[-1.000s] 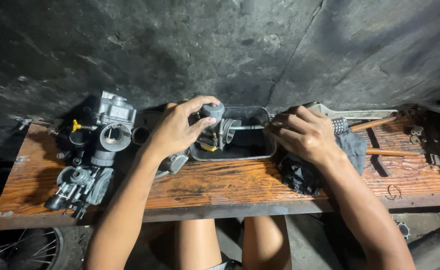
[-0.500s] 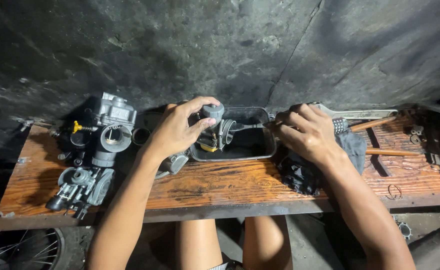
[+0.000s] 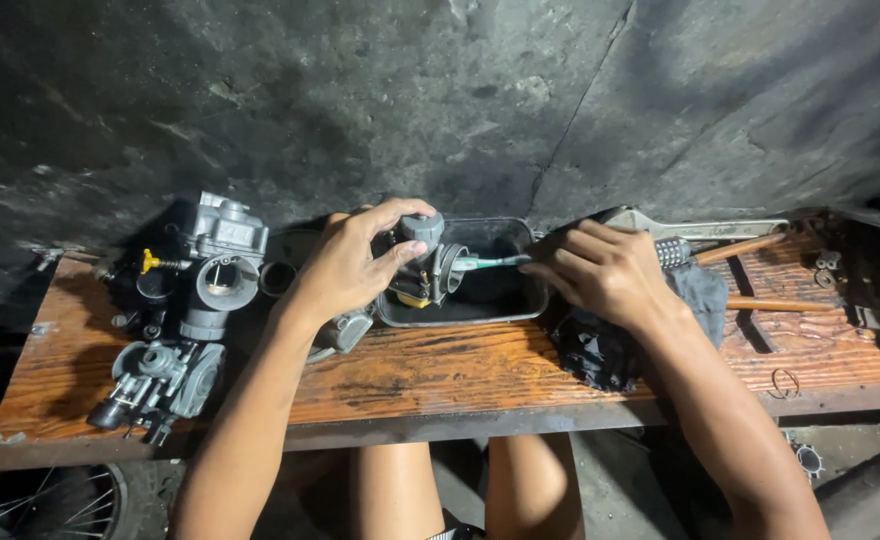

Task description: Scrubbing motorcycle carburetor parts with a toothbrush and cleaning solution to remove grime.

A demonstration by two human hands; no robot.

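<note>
A worn wooden bench (image 3: 480, 375) stood against a dark wall. On its left end lay two grey carburetors, one (image 3: 222, 262) near the back and one (image 3: 158, 375) at the front edge, with small dark parts around them. A black tray (image 3: 505, 308) sat at the middle, near the back. Just right of it lay a black part (image 3: 592, 352) on a grey rag (image 3: 705, 295). Behind those lay a wrench (image 3: 705, 228) and two wooden-handled tools (image 3: 772, 304). A wire ring (image 3: 784, 382) lay near the front right.

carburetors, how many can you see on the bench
3: one grey metal carburetor held in the left hand over the tray, two at the bench's left end. Others may be hidden.
</note>
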